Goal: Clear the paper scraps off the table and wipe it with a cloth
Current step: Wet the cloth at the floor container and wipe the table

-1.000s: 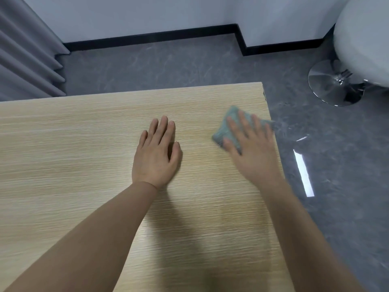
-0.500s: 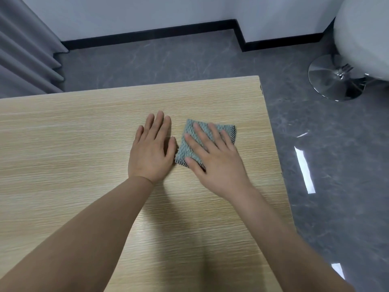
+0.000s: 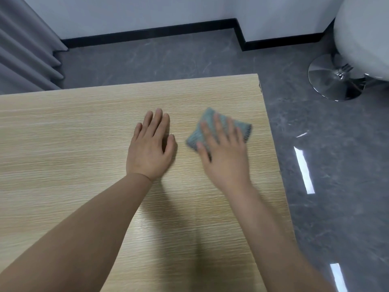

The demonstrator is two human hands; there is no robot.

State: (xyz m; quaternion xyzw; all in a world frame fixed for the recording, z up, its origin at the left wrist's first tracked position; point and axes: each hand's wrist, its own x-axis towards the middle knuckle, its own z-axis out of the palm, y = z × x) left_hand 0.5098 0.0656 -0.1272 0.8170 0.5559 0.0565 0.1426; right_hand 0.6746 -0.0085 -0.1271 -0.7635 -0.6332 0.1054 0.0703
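Head view shows the right hand (image 3: 225,157) pressing flat, fingers spread, on the cloth (image 3: 202,131) near the right edge of the surface (image 3: 63,144). Left hand (image 3: 150,151) lies flat and empty. No scraps show, so wiping looks underway; next comes another sweep.

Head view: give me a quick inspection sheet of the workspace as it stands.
Surface: wooden table, bare where visible.
Job's things: grey-green cloth flat near the table's right edge; no paper scraps seen.
Clutter: nothing seen.
Hands: left hand flat, palm down, empty; right hand flat, pressing on the cloth, blurred.
Cables: nothing seen.
Surroundings: grey floor, curtain at left, white chair on a chrome base at right.
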